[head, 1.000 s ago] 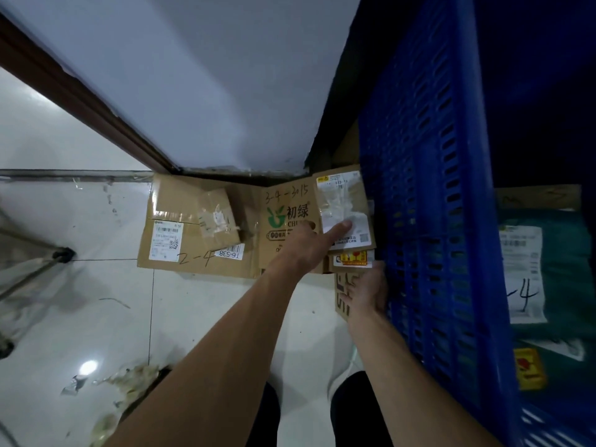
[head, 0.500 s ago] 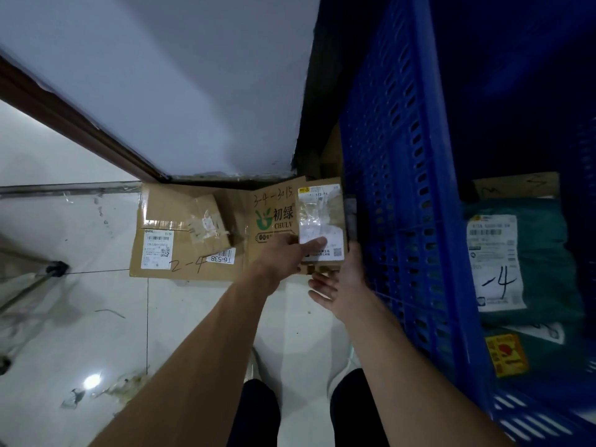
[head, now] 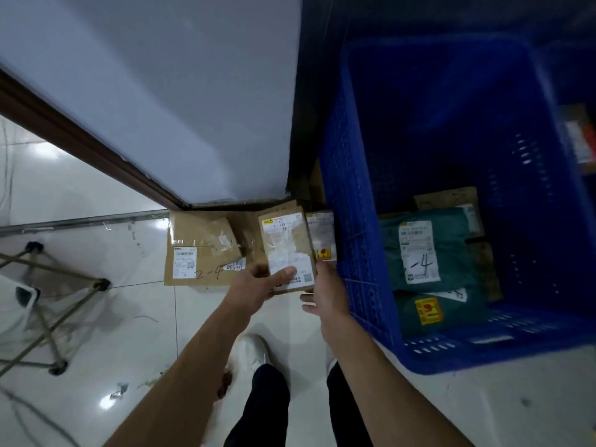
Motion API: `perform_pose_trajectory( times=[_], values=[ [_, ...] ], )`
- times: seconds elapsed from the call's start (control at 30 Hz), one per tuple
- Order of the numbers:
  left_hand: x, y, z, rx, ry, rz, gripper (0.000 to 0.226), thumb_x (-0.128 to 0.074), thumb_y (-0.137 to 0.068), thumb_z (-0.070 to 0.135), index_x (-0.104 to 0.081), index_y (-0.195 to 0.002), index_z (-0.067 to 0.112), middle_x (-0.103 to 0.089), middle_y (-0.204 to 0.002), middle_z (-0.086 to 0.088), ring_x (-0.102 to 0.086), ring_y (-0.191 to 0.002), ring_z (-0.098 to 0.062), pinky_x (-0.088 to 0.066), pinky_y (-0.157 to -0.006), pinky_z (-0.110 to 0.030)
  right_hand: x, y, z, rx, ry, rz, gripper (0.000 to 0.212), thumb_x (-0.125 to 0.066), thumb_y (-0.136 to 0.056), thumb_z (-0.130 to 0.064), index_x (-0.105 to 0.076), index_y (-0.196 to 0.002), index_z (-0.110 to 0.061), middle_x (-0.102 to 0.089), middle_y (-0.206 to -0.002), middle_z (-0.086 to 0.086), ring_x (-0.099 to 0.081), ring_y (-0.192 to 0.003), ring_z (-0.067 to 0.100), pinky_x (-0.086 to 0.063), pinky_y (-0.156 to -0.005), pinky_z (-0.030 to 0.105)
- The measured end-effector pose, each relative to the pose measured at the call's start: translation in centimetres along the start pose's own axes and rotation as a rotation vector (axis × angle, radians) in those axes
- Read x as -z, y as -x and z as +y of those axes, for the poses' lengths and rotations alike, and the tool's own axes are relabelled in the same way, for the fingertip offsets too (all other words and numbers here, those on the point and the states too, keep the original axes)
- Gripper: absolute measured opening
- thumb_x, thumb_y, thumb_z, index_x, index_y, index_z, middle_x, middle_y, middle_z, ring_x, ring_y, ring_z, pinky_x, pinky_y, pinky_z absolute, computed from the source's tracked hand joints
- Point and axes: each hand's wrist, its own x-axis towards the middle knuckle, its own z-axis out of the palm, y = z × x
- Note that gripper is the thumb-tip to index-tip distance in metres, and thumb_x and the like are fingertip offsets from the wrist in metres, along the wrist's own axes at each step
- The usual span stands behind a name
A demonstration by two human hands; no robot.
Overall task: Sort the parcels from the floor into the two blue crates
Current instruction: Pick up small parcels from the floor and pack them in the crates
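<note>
I see the left hand (head: 254, 285) pinching a small parcel (head: 287, 246), thumb on its label, held above the floor just left of the crate (head: 351, 195); the right hand (head: 325, 291) sits under its right edge, fingers straight and apart

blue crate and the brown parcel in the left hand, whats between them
In the head view, a second parcel with a white label and a yellow-red sticker sits between the brown parcel and the blue crate; lower down, the right hand.
</note>
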Motion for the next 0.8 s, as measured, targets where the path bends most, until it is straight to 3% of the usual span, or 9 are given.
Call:
perform_pose_trajectory(
  times=[0.13, 0.2, 0.27, 0.37, 0.43, 0.5, 0.57, 0.63, 0.8],
  values=[
    [-0.2, 5.9, 3.0, -0.01, -0.011, -0.021, 0.053, -0.087, -0.071, 0.038, -0.068, -0.113, 0.012, -0.076, -0.107, -0.004, -0.073, -0.097, -0.018, -0.058, -0.089, -0.032, 2.0, 7.5, -1.4, 0.157, 0.049, -0.002, 0.031, -0.044, -0.103, -0.046, -0.059, -0.106, -0.019, -0.067, -0.109, 0.012, -0.063, -0.092, 0.025, -0.056, -0.09, 0.051],
    [-0.9, 9.0, 4.8, -0.034, -0.027, -0.031, 0.058, -0.088, -0.066, 0.043, -0.068, -0.112, 0.013, -0.076, -0.107, -0.002, -0.073, -0.096, -0.016, -0.059, -0.086, -0.03, 3.0, 11.2, -2.4, 0.231, 0.066, -0.013, 0.036, -0.041, -0.103, -0.051, -0.061, -0.109, -0.022, -0.067, -0.11, 0.005, -0.065, -0.094, 0.021, -0.057, -0.085, 0.046],
    [-1.8, 11.7, 6.6, -0.054, -0.063, -0.049, 0.059, -0.088, -0.064, 0.045, -0.068, -0.11, 0.014, -0.075, -0.106, -0.003, -0.073, -0.096, -0.017, -0.059, -0.086, -0.031, 4.3, 14.5, -3.0, 0.338, 0.104, -0.007, 0.026, -0.041, -0.104, -0.05, -0.061, -0.107, -0.034, -0.067, -0.104, -0.005, -0.067, -0.092, 0.017, -0.055, -0.078, 0.037],
    [-4.0, 14.9, 8.4, -0.074, -0.12, -0.093, 0.046, -0.085, -0.074, 0.038, -0.068, -0.108, 0.013, -0.075, -0.102, -0.002, -0.073, -0.09, -0.014, -0.059, -0.074, -0.024, 7.6, 17.4, -3.0, 0.411, 0.116, 0.031, 0.005, -0.052, -0.098, -0.051, -0.057, -0.096, -0.05, -0.066, -0.1, -0.011, -0.067, -0.092, 0.017, -0.056, -0.087, 0.047],
    [-5.6, 16.3, 9.5, -0.103, -0.215, -0.093, 0.046, -0.085, -0.073, 0.044, -0.069, -0.107, 0.016, -0.076, -0.099, 0.001, -0.073, -0.084, -0.012, -0.055, -0.064, -0.018, 9.6, 18.4, -3.1, 0.419, 0.097, 0.037, 0.012, -0.057, -0.096, -0.048, -0.058, -0.108, -0.048, -0.066, -0.102, -0.011, -0.066, -0.092, 0.015, -0.055, -0.091, 0.048],
    [-7.5, 17.2, 10.3, -0.133, -0.301, -0.093, 0.049, -0.085, -0.071, 0.05, -0.07, -0.105, 0.019, -0.076, -0.098, 0.002, -0.072, -0.079, -0.01, -0.05, -0.056, -0.015, 11.8, 19.2, -3.4, 0.42, 0.106, 0.05, 0.033, -0.057, -0.099, -0.044, -0.055, -0.131, -0.038, -0.063, -0.113, -0.01, -0.062, -0.104, 0.015, -0.053, -0.097, 0.045],
    [-9.8, 17.9, 11.1, -0.147, -0.347, -0.117, 0.037, -0.084, -0.075, 0.044, -0.07, -0.101, 0.022, -0.076, -0.092, 0.004, -0.07, -0.071, -0.006, -0.047, -0.049, -0.012, 14.4, 19.6, -3.6, 0.436, 0.114, 0.075, 0.048, -0.056, -0.098, -0.047, -0.049, -0.143, -0.034, -0.061, -0.127, -0.006, -0.059, -0.116, 0.016, -0.05, -0.101, 0.043],
    [-12.4, 18.3, 11.7, -0.142, -0.362, -0.148, 0.028, -0.083, -0.078, 0.038, -0.068, -0.097, 0.023, -0.076, -0.088, 0.007, -0.071, -0.072, -0.004, -0.051, -0.054, -0.013, 17.2, 19.4, -3.8, 0.468, 0.128, 0.085, 0.047, -0.055, -0.1, -0.047, -0.048, -0.144, -0.033, -0.062, -0.127, -0.007, -0.059, -0.113, 0.013, -0.05, -0.095, 0.035],
    [-20.0, 17.1, 11.6, -0.107, -0.365, -0.188, 0.044, -0.083, -0.078, 0.037, -0.066, -0.111, 0.014, -0.076, -0.105, -0.001, -0.074, -0.092, -0.014, -0.061, -0.075, -0.025, 25.4, 18.2, -4.1, 0.477, 0.105, 0.088, 0.043, -0.053, -0.103, -0.042, -0.047, -0.144, -0.033, -0.064, -0.115, -0.01, -0.063, -0.097, 0.005, -0.054, -0.084, 0.026]
  ],
)
